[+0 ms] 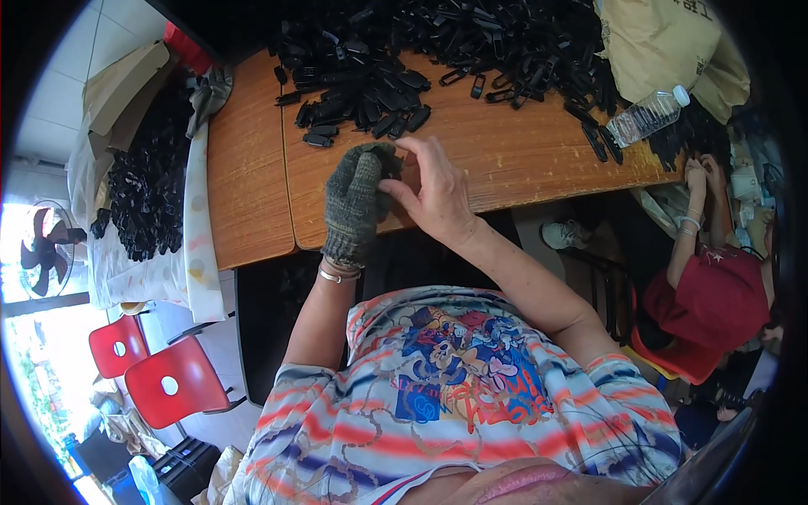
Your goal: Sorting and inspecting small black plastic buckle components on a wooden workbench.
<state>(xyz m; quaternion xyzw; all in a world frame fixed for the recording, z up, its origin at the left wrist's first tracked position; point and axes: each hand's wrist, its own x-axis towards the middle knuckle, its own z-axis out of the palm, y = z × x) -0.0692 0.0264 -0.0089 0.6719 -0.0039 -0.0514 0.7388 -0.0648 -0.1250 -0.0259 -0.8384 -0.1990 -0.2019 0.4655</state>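
My left hand, in a dark grey-green knitted glove, is curled closed above the front edge of the wooden table. My bare right hand meets it from the right, its thumb and forefinger bent in against the gloved fingertips. Something dark sits between the two hands, mostly covered by the fingers; I cannot make out what it is. Beyond my hands lies a loose pile of small black plastic parts, elongated and clip-like. A second heap of black plastic parts spreads over the far side of the table.
A clear plastic bottle with a white cap lies at the right, near a brown paper bag. To the left, a lined box holds many black pieces. A person in a dark red top works at the right. Red chairs stand lower left.
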